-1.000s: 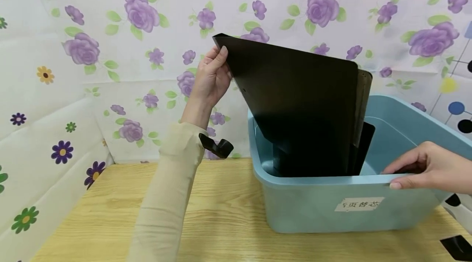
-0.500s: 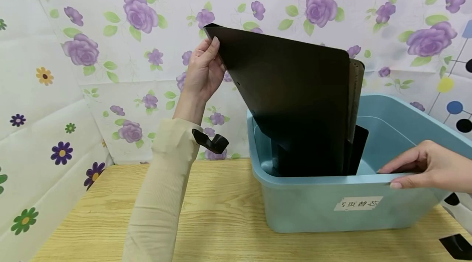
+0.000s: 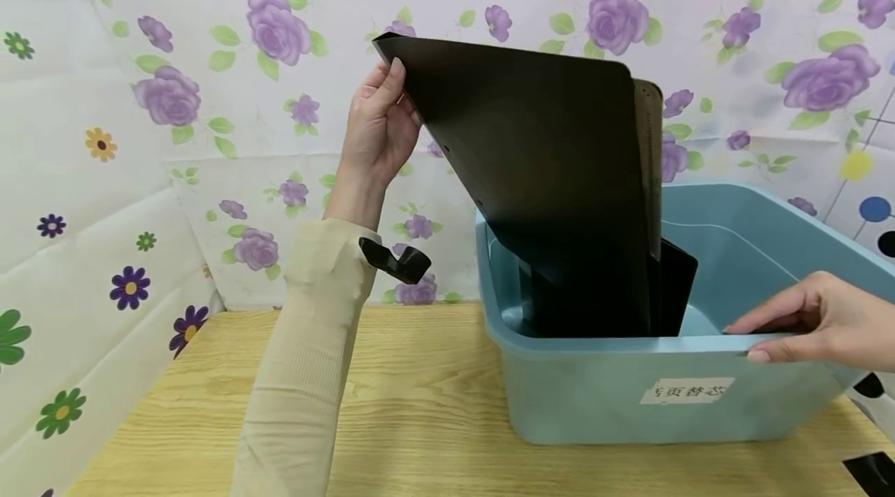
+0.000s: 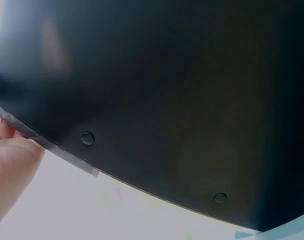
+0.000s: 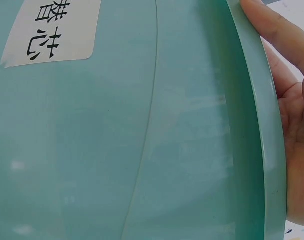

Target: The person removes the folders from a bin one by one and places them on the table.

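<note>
My left hand [image 3: 381,120] pinches a black binder [image 3: 531,147] near its upper left corner, thumb on the near face. The binder leans at a slant, its lower part down inside a light blue plastic bin [image 3: 629,396]. Two round rivets show along its edge in the left wrist view, where part of the left hand [image 4: 14,162] is at the left. Behind its right side sticks out a greyish sheet [image 3: 650,155] with small holes along it. My right hand [image 3: 818,326] grips the bin's front rim, thumb outside and fingers inside.
Another black flat piece [image 3: 677,279] stands low in the bin behind the binder. A white label [image 3: 687,390] with printed characters is on the bin's front. The bin stands on a wood-grain table [image 3: 412,404], with flowered cloth [image 3: 210,78] hanging behind.
My left hand has moved up and to the left, drawing the binder higher with it. The right hand keeps its hold on the bin's rim.
</note>
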`<move>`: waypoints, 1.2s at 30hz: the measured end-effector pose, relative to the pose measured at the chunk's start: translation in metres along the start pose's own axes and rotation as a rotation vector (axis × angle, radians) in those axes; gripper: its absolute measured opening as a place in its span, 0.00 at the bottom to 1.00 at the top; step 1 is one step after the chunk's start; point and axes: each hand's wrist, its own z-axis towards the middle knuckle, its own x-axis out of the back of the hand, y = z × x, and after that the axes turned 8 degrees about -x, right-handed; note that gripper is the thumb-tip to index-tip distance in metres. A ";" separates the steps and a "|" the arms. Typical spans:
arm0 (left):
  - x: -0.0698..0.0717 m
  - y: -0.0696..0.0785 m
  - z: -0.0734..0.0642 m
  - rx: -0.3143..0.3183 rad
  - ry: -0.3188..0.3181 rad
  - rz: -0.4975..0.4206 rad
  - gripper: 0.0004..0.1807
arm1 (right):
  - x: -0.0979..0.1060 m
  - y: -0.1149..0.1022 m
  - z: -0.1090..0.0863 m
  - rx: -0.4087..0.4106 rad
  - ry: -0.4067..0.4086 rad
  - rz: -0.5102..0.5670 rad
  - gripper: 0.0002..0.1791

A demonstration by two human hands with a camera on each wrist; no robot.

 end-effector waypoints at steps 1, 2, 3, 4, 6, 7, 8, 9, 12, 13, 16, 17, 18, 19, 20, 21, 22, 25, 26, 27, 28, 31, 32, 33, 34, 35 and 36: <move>0.000 0.001 0.000 -0.007 0.000 0.002 0.16 | 0.000 0.000 0.000 -0.003 -0.001 0.003 0.22; 0.001 0.002 0.000 -0.011 0.005 -0.003 0.16 | 0.000 0.000 0.000 -0.007 -0.002 0.005 0.22; 0.001 0.003 0.001 -0.017 0.007 -0.005 0.16 | 0.000 0.000 0.000 -0.011 -0.002 0.005 0.22; 0.002 0.004 0.001 -0.023 0.008 -0.009 0.17 | 0.000 0.000 0.000 -0.014 -0.004 0.006 0.22; 0.003 0.007 0.002 -0.033 0.010 -0.017 0.17 | 0.000 0.000 0.000 -0.021 -0.003 0.006 0.22; 0.003 0.008 0.002 -0.038 0.013 -0.026 0.17 | 0.000 0.000 -0.001 -0.025 -0.001 0.004 0.22; 0.004 0.009 0.003 -0.043 0.019 -0.033 0.17 | 0.000 0.000 -0.001 -0.027 0.002 0.001 0.22; 0.004 0.010 0.003 -0.049 0.024 -0.040 0.17 | 0.000 0.000 -0.001 -0.028 0.004 -0.001 0.22; 0.008 0.013 0.004 -0.068 0.047 -0.060 0.15 | 0.001 0.001 -0.001 -0.030 0.012 -0.005 0.22; 0.010 0.014 0.005 -0.074 0.051 -0.068 0.15 | 0.001 0.001 -0.001 -0.031 0.014 -0.007 0.22; 0.014 0.017 0.005 -0.089 0.061 -0.084 0.14 | 0.000 0.001 -0.001 -0.032 0.016 -0.010 0.22; 0.015 0.018 0.005 -0.091 0.067 -0.097 0.14 | 0.000 0.001 -0.001 -0.034 0.017 -0.012 0.22; 0.016 0.019 0.005 -0.094 0.077 -0.111 0.14 | 0.000 0.001 -0.001 -0.033 0.017 -0.013 0.22; 0.016 0.021 0.006 -0.098 0.095 -0.123 0.14 | 0.000 0.001 -0.001 -0.034 0.018 -0.014 0.22; 0.016 0.022 0.006 -0.102 0.116 -0.137 0.14 | 0.000 0.001 -0.001 -0.035 0.018 -0.014 0.22; 0.017 0.023 0.007 -0.105 0.138 -0.149 0.15 | 0.000 0.001 -0.001 -0.036 0.018 -0.015 0.22; 0.017 0.024 0.007 -0.108 0.159 -0.162 0.15 | 0.000 0.001 -0.001 -0.037 0.017 -0.015 0.22; 0.019 0.027 0.008 -0.123 0.211 -0.176 0.15 | 0.000 0.001 -0.001 -0.044 0.020 -0.017 0.22; 0.020 0.028 0.008 -0.127 0.221 -0.177 0.15 | 0.000 0.001 -0.001 -0.046 0.020 -0.016 0.22; 0.021 0.029 0.008 -0.131 0.230 -0.180 0.15 | 0.000 0.001 -0.001 -0.047 0.020 -0.016 0.22; 0.022 0.029 0.008 -0.136 0.240 -0.181 0.14 | 0.000 0.001 -0.001 -0.049 0.021 -0.016 0.22; 0.026 0.032 0.008 -0.152 0.272 -0.184 0.15 | 0.000 0.001 0.000 -0.047 0.019 -0.013 0.21; 0.027 0.033 0.008 -0.156 0.281 -0.184 0.15 | 0.000 0.001 0.000 -0.049 0.017 -0.010 0.21; 0.029 0.033 0.008 -0.159 0.289 -0.187 0.15 | 0.000 0.002 0.000 -0.048 0.016 -0.009 0.21; 0.030 0.034 0.007 -0.162 0.294 -0.188 0.14 | 0.000 0.002 0.000 -0.049 0.015 -0.008 0.21; 0.031 0.035 0.007 -0.161 0.297 -0.195 0.15 | 0.000 0.002 0.000 -0.048 0.013 -0.007 0.21; 0.032 0.036 0.007 -0.162 0.300 -0.201 0.15 | 0.000 0.002 -0.001 -0.048 0.012 -0.006 0.22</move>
